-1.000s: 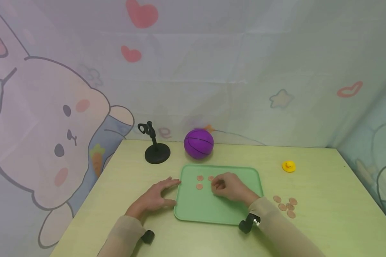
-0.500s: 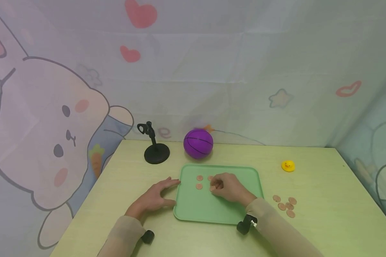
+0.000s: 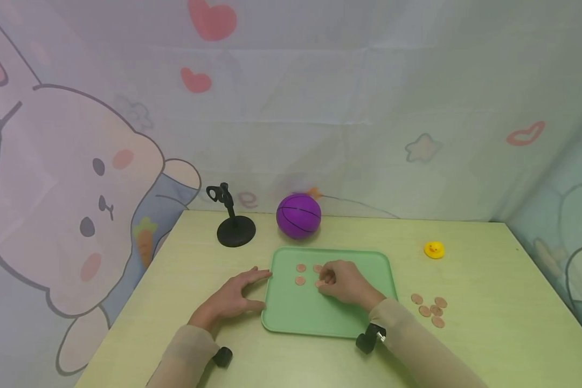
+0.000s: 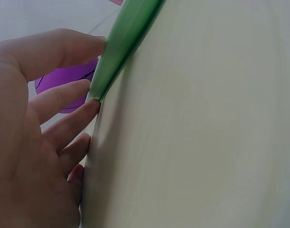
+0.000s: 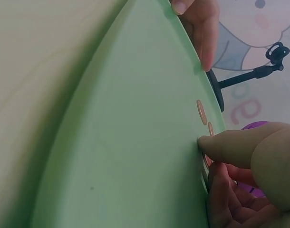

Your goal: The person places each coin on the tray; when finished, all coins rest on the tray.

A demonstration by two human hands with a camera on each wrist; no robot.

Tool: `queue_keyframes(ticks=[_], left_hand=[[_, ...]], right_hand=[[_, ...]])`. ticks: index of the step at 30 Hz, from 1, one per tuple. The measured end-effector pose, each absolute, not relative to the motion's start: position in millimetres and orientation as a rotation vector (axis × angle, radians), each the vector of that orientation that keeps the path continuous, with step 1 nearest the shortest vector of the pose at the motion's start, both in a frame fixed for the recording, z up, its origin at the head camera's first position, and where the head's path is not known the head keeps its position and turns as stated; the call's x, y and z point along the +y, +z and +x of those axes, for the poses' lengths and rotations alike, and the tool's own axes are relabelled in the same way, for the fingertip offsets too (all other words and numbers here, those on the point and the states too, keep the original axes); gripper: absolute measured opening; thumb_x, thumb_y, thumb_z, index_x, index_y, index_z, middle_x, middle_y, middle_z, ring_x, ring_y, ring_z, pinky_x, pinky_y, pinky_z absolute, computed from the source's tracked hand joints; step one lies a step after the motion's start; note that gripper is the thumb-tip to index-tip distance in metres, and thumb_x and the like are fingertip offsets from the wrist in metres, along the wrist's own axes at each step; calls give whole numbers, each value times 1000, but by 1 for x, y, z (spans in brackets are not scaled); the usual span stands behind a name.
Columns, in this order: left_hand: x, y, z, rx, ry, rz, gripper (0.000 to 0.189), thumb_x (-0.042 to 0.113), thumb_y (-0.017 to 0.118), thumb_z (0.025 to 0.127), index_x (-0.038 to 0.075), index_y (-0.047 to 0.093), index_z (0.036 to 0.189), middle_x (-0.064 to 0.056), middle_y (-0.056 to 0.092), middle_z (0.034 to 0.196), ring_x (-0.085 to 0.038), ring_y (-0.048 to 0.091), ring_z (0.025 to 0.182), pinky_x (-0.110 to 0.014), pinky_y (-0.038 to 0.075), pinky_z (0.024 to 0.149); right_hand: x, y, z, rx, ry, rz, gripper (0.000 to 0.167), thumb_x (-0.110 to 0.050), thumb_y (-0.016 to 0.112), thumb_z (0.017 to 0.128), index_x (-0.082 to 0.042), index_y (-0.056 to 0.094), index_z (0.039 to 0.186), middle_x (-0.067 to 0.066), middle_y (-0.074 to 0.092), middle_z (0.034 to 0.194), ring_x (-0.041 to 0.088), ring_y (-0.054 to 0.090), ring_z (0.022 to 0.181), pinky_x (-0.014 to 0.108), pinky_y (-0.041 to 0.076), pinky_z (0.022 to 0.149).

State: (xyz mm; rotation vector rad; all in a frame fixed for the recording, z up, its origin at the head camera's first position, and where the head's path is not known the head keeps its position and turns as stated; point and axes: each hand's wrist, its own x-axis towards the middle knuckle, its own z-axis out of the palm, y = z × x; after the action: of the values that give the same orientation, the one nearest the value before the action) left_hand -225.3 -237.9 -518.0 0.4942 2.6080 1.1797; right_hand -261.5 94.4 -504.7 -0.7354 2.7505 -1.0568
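Observation:
My right hand (image 3: 348,283) is over the green tray (image 3: 315,319), its thumb and fingertips curled at a copper coin (image 3: 319,284). In the right wrist view the thumb touches that coin (image 5: 207,160) low over the tray surface. Close by on the tray lie two coins in the left column, a back one (image 3: 301,268) and a front one (image 3: 299,280). Another coin (image 3: 317,268) sits behind the right fingers, partly hidden. My left hand (image 3: 229,296) touches the tray's left rim with fingers extended, thumb and fingertips right at the edge in the left wrist view.
Several loose coins (image 3: 436,310) lie on the table right of the tray. A yellow rubber duck (image 3: 434,250) sits farther back on the right. Behind the tray are a purple ball (image 3: 298,216) and a black stand (image 3: 236,230). A printed cloth backdrop (image 3: 291,108) hangs behind the table.
My right hand has shifted slightly left, and more of the coin under its fingertips shows. The left hand stays at the tray's rim.

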Motion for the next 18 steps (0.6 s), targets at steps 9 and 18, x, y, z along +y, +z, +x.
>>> queue_keyframes(ticks=[9,18], left_hand=[[-239,-520,-226,2611,1175,487,77,29,85,82,27,57,153,-12,37,168,-36,24,160,-65,20,126],[-238,-519,-225,2612,1170,485,76,29,85,82,26,57,153,-13,37,168,-37,25,159,-64,20,126]], right_hand=[[91,-506,-262,2746,-1068,-665,8,-15,80,91,-9,76,93,-5,66,83,10,59,79,30,53,74],[87,-510,-263,2776,-1109,-612,8,-17,81,91,-10,76,91,-5,63,77,12,57,77,31,51,71]])
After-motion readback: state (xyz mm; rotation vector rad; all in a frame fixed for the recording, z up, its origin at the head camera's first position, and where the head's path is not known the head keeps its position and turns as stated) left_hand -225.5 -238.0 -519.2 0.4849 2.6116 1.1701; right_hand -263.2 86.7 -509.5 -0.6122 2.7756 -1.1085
